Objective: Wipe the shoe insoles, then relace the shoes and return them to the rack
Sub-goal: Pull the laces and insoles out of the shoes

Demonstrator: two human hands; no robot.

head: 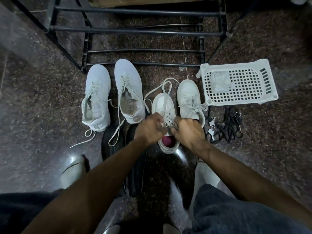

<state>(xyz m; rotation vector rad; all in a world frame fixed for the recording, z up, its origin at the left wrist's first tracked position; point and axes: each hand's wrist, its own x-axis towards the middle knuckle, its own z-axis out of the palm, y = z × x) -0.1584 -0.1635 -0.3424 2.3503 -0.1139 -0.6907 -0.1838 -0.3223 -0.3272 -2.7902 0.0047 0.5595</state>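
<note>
Gripping the laces [166, 115], left hand [150, 128] and right hand [187, 130] flank the small shoe [163, 105].

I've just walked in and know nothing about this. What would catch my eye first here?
Two hands meet at the middle: the left hand and right hand both grip the laces of a small white shoe on the dark speckled floor. To its left stand two larger white sneakers, laces trailing loose. At the right lies a white plastic basket, with a black metal rack behind everything.
</note>
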